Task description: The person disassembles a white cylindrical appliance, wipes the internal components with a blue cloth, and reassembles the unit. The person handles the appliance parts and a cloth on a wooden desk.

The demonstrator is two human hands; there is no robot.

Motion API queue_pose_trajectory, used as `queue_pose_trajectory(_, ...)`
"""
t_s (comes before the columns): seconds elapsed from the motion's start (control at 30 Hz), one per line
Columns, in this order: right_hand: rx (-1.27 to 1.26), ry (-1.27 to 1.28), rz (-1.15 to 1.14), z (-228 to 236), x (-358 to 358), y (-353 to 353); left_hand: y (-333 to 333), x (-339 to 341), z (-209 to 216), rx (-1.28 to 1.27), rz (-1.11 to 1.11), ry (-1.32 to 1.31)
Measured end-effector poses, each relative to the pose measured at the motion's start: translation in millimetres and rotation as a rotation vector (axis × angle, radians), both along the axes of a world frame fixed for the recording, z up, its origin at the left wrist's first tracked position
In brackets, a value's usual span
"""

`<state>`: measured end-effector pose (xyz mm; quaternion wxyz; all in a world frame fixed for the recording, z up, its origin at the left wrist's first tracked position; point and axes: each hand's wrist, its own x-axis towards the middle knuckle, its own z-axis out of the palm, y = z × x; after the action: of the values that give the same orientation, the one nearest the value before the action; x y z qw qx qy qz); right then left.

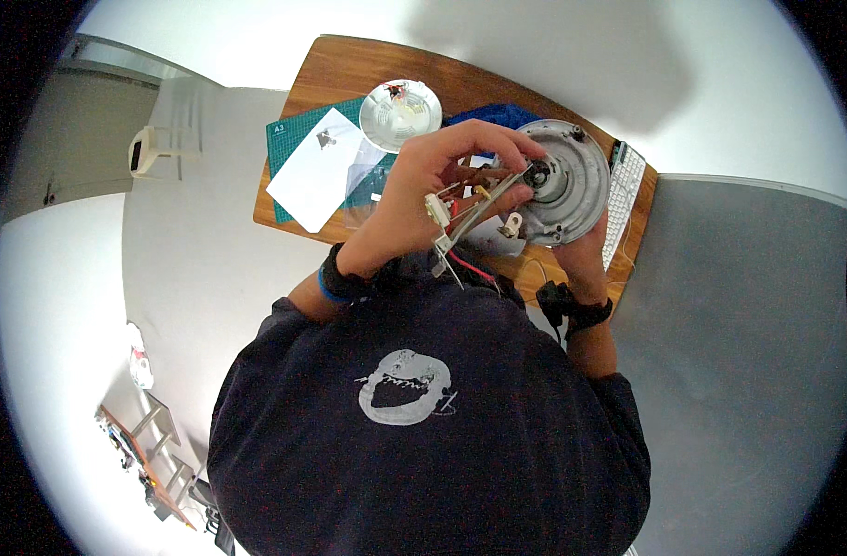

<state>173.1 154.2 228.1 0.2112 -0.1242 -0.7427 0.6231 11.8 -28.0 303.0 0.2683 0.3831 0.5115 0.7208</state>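
Above the table, my two hands hold a round grey metal heating plate [583,190] tilted, its ringed face with a central hub toward me. My left hand [423,176] is closed, thumb and fingers pinching a thin metal bracket [504,192] beside the hub. From that bracket hang a white connector block [437,209] and a red wire [472,267]. A small white ceramic-looking terminal [511,225] sticks out at the plate's lower left. My right hand [586,255] grips the plate's lower right edge from beneath; most of its fingers are hidden behind it.
On the wooden table [335,69] lie a green cutting mat [289,134], a white paper sheet [317,181], a white bowl [372,120] with small wired parts, blue cloth [498,114] and a white keyboard [625,199]. A black strap with a cable [555,301] hangs at my right wrist.
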Motion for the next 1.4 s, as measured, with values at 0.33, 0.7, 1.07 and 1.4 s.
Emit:
queue_pose_trajectory(0.33,-0.052,0.051,-0.009,7.5,-2.6,-7.5,6.7,7.9,-16.1,0.123,0.160,0.059)
queue_pose_trajectory(0.7,0.089,0.020,0.003,7.0,1.1,-4.8,3.9,8.8,-13.3,0.148,0.160,0.053)
queue_pose_trajectory(1.07,-0.086,0.002,-0.015,18.3,-6.8,-16.5,-3.6,-5.7,-14.9,0.012,0.153,0.238)
queue_pose_trajectory(1.4,-0.147,0.008,0.002,44.2,-19.4,-29.2,-7.1,-8.6,-28.2,0.105,0.024,0.049)
